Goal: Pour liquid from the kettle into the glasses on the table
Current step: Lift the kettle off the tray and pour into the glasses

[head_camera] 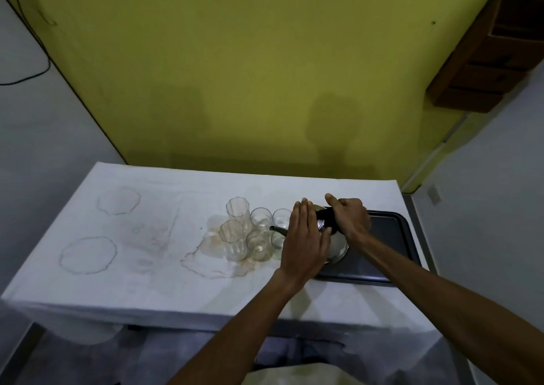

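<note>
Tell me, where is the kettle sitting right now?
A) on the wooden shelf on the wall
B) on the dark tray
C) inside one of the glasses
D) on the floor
B. The shiny kettle rests on the dark tray at the right of the table, with the right hand gripping its black handle and the left hand laid flat on top of it.

No writing, label, brand mark or number can be read anywhere in the head view. The kettle (332,237), the glasses (253,231), the dark tray (388,237) and the cloth-covered counter (147,266) all show plain surfaces without lettering.
</note>
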The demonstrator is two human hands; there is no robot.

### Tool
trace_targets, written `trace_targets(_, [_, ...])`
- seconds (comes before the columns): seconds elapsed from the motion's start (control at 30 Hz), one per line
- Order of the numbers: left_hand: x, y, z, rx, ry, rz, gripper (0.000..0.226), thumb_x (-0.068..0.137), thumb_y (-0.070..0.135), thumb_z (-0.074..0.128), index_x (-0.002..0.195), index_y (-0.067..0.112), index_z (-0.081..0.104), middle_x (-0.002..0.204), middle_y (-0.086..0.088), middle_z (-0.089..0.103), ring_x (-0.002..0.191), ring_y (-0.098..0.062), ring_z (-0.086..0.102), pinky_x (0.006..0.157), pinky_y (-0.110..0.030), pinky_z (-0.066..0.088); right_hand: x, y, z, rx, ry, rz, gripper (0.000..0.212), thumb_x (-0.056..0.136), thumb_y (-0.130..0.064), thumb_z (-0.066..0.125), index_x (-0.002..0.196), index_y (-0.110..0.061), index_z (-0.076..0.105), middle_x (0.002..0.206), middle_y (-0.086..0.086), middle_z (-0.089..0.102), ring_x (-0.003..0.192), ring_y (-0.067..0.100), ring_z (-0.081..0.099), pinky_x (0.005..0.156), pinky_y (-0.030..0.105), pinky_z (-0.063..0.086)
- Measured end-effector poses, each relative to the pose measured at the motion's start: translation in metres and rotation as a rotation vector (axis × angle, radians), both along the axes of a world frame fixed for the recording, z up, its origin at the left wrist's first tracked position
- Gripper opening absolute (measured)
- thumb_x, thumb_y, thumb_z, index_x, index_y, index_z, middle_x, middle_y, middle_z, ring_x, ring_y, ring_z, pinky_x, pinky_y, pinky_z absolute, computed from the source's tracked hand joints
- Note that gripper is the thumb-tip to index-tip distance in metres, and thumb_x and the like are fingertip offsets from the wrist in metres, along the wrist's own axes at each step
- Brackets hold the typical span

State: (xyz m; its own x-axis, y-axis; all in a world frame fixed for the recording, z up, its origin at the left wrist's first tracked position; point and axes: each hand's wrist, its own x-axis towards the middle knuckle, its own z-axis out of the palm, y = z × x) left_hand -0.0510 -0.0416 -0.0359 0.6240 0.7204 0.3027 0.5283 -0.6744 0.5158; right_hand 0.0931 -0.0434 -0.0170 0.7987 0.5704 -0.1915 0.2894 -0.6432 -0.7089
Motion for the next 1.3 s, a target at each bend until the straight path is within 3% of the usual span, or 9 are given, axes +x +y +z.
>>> trace_targets(0.63, [-0.0022,0.0012,-0.0093,-0.077,0.007,-0.069,0.063,0.104,0.036,0.035,0.15,-0.004,0.02,0.161,-0.022,0.018,0.151,-0.03,0.011,0.124,-0.042,0.013,-0.0006,-0.0082,-0.0012,-0.025,-0.012,-0.022,0.057,0.087,-0.058,0.057,0.064,-0.007,0.066,0.066,0.008,0.067,0.07,0.03,0.064,0.067,0.034,0.045])
trace_targets(1.17, [-0.0054,0.0052,-0.0103,-0.092,-0.035,-0.071,0.064,0.104,0.036,0.037,0.151,-0.003,0.02,0.16,-0.022,0.018,0.151,-0.031,0.012,0.123,-0.044,0.017,-0.0056,-0.0043,0.0017,-0.003,-0.015,-0.047,0.058,0.084,-0.059,0.059,0.053,-0.009,0.057,0.056,0.003,0.062,0.064,0.027,0.062,0.058,0.031,0.039])
trace_targets(1.3, [-0.0047,0.0058,-0.0111,-0.111,-0.042,-0.075,0.064,0.104,0.037,0.036,0.151,-0.002,0.019,0.161,-0.02,0.018,0.151,-0.029,0.011,0.123,-0.044,0.016,-0.0048,-0.0045,0.0001,-0.011,-0.019,-0.048,0.057,0.086,-0.058,0.058,0.06,-0.007,0.064,0.061,0.005,0.066,0.066,0.026,0.063,0.061,0.031,0.041])
